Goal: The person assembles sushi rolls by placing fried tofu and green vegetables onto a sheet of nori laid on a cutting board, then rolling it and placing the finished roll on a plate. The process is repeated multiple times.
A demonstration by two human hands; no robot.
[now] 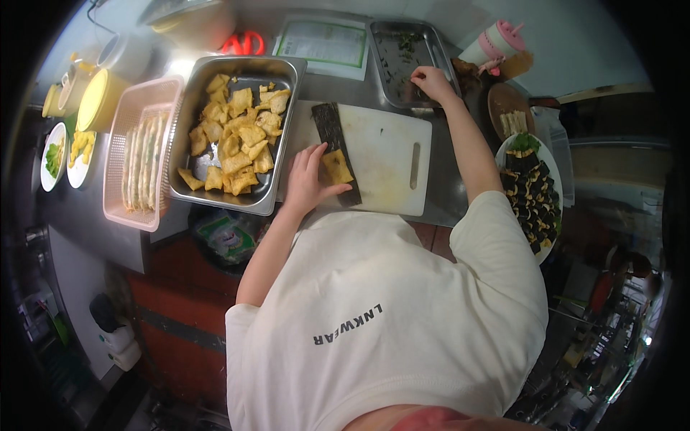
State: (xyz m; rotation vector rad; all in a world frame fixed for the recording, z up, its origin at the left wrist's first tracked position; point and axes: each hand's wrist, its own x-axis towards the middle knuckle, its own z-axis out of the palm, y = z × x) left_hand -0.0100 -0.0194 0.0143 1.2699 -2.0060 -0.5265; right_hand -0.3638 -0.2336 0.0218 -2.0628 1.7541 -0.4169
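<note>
A dark seaweed strip [332, 123] lies lengthwise on the white cutting board [392, 158], with a square yellow fried tofu piece [336, 167] on its nearer half. My left hand [307, 178] rests at the strip's left side, fingers stretched out and thumb spread along the near side of the tofu. Over the near right corner of a shallow metal tray [381, 75], my right hand [433, 84] has its fingertips drawn together; whatever they pinch is too small to make out. Green leafy bits [408, 44] are scattered in that tray.
Left of the board stands a deep steel pan [279, 161] of fried tofu pieces, then a pink basket [109, 179] of long pale rolls. On the right are a white oval plate [555, 172] of seaweed-wrapped bundles, a brown dish [496, 108] and a pink-lidded cup [496, 42].
</note>
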